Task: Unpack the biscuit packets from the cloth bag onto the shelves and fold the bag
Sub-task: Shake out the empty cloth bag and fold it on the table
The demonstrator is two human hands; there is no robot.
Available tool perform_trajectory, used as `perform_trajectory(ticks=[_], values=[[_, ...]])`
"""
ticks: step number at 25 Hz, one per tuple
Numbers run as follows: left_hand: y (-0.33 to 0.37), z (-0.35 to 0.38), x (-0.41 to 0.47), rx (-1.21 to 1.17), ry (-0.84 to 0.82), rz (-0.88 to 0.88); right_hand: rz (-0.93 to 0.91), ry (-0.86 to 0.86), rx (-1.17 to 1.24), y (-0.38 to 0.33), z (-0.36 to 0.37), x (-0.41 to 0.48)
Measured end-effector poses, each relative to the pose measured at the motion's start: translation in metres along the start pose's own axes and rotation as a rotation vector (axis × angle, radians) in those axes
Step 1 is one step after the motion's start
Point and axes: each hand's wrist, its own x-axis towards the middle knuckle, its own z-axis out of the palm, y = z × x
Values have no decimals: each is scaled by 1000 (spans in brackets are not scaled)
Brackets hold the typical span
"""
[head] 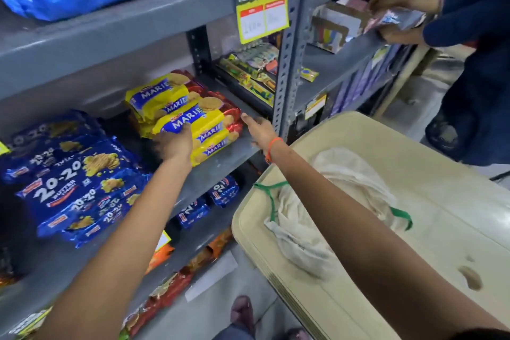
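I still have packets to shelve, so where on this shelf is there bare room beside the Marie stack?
Bare grey shelf shows right of the Marie packets, up to the slotted upright, where the right hand reaches. A dark gap lies between them and the 20-20 packets, partly filled by the left hand. The left end is crowded.

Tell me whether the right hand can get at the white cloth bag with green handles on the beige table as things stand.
Probably yes. The right hand is open and empty near the shelf edge, and the white cloth bag with green handles lies uncovered on the beige table just below that forearm, with nothing between them.
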Motion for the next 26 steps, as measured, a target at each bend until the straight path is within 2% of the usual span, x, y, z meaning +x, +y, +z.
perform_trajectory(ticks=[2,4,7,10,13,17,20,22,25,26], values=[[0,14,-35,147,44,195,7,-64,25,22,-33,-23],[-9,35,-76,145,55,427,21,-106,34,47,-77,-47],[-33,78,-123,94,-143,638,80,41,45,92,-147,-77],[-52,126,-147,172,-379,653,153,157,-34,143,-184,-107],[-64,172,-162,391,-601,664,248,213,-201,193,-189,-133],[-68,224,-157,609,-751,743,420,254,-382,246,-164,-156],[-62,257,-143,698,-761,840,601,187,-194,281,-128,-157],[-54,275,-136,768,-765,932,611,285,-47,297,-114,-153],[-48,294,-130,1086,-943,1129,636,480,198,282,-108,-156],[-50,296,-129,1181,-985,1194,659,496,319,276,-110,-157]])
